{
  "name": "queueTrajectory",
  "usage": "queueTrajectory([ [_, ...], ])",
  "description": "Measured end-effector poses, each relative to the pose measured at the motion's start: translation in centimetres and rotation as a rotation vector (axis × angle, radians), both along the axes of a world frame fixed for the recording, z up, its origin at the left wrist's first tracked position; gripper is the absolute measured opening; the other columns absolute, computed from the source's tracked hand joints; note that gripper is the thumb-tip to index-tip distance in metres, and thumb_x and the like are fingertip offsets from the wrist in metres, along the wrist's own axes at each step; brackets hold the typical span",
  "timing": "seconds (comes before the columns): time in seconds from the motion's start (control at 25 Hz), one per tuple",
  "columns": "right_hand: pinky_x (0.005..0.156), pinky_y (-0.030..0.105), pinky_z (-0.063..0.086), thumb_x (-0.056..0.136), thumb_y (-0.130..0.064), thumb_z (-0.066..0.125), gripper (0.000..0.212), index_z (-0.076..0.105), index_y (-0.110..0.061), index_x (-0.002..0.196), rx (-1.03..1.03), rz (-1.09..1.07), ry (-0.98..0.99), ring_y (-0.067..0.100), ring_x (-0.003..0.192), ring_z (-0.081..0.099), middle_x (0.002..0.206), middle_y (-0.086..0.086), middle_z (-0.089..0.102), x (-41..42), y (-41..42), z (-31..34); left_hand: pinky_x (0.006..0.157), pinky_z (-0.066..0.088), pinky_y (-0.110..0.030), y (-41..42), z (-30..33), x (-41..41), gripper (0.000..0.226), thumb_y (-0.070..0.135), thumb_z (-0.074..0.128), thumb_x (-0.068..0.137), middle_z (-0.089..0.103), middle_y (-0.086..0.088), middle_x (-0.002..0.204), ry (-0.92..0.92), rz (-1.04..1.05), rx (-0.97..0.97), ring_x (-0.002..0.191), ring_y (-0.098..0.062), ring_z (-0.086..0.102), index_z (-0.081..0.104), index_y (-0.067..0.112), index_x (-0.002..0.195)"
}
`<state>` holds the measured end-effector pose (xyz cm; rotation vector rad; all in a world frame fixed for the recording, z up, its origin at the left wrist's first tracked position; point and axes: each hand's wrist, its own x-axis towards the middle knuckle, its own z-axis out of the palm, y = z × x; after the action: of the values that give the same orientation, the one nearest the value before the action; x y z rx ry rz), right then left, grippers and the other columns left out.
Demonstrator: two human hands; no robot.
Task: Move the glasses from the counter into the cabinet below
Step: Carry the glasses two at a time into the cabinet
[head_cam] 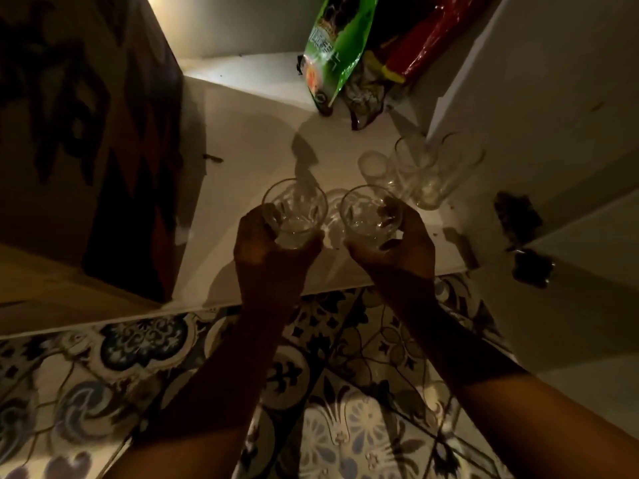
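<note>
Head view looks down over a patterned tile floor [345, 437] at the bottom of the frame, both forearms reaching up toward the centre. At mid-frame the left hand [273, 250] curls round a clear glass [294, 216], and the right hand [394, 247] grips a second glass [370, 216]; both glasses are over the front of the white cabinet shelf [249, 150]. Beyond, right of centre, a cluster of glasses [418, 171] stands on the shelf. Farther back, at the upper middle, lie a green packet [332, 53] and a red packet [425, 39].
</note>
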<state>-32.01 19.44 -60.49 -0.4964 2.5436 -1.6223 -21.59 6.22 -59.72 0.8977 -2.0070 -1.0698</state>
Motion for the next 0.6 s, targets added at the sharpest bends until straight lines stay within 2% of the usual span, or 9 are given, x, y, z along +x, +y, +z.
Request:
queueTrajectory([
  [0.08, 0.086, 0.039, 0.059, 0.061, -0.058, 0.081, 0.082, 0.055, -0.030, 0.133, 0.012, -0.060, 0.053, 0.008, 0.111, 0.062, 0.123, -0.010, 0.063, -1.1, -1.1, -1.3, 0.085, 0.058, -0.044, -0.9, -0.8, -1.3, 0.050, 0.030, 0.089, 0.067, 0.065, -0.005, 0.108, 0.000, 0.010, 0.039, 0.100, -0.024, 0.065, 0.057, 0.024, 0.104],
  [0.24, 0.094, 0.040, 0.056, 0.061, -0.059, 0.081, 0.087, 0.053, -0.027, 0.137, 0.010, -0.119, 0.082, 0.013, 0.118, 0.061, 0.129, -0.007, 0.063, -2.8, -2.6, -2.7, 0.085, 0.057, -0.044, -2.5, -2.2, -3.4, 0.051, 0.037, 0.089, 0.068, 0.064, -0.001, 0.111, -0.031, 0.017, 0.081, 0.100, -0.020, 0.064, 0.057, 0.023, 0.106],
  [0.32, 0.096, 0.033, 0.055, 0.062, -0.060, 0.080, 0.082, 0.052, -0.031, 0.133, 0.007, -0.129, 0.117, 0.008, 0.116, 0.061, 0.128, -0.014, 0.062, -3.1, -3.3, -2.9, 0.085, 0.057, -0.043, -2.8, -2.3, -3.9, 0.050, 0.040, 0.088, 0.067, 0.064, 0.002, 0.111, -0.021, 0.025, 0.070, 0.101, -0.019, 0.064, 0.055, 0.029, 0.104],
  [0.4, 0.093, 0.026, 0.054, 0.063, -0.062, 0.077, 0.078, 0.050, -0.035, 0.132, -0.003, -0.139, 0.162, 0.006, 0.112, 0.061, 0.121, -0.021, 0.059, -3.1, -3.8, -2.9, 0.084, 0.057, -0.042, -2.9, -2.3, -4.4, 0.050, 0.043, 0.086, 0.067, 0.063, 0.005, 0.109, -0.012, 0.005, 0.037, 0.100, -0.018, 0.064, 0.047, 0.042, 0.098],
  [0.52, 0.096, 0.036, 0.054, 0.065, -0.059, 0.075, 0.081, 0.053, -0.025, 0.136, -0.015, -0.142, 0.185, 0.014, 0.114, 0.062, 0.124, -0.007, 0.064, -3.0, -4.4, -3.5, 0.087, 0.057, -0.042, -3.1, -2.5, -4.7, 0.053, 0.045, 0.085, 0.067, 0.063, 0.005, 0.110, -0.019, 0.003, 0.038, 0.102, -0.018, 0.064, 0.044, 0.048, 0.100],
  [0.6, 0.100, 0.036, 0.052, 0.067, -0.058, 0.073, 0.085, 0.054, -0.017, 0.138, -0.015, -0.149, 0.207, 0.017, 0.116, 0.062, 0.127, 0.001, 0.064, -2.9, -4.6, -3.8, 0.089, 0.056, -0.045, -3.1, -2.6, -4.8, 0.055, 0.048, 0.083, 0.064, 0.063, 0.004, 0.112, -0.022, 0.006, 0.069, 0.104, -0.018, 0.063, 0.043, 0.048, 0.102],
])
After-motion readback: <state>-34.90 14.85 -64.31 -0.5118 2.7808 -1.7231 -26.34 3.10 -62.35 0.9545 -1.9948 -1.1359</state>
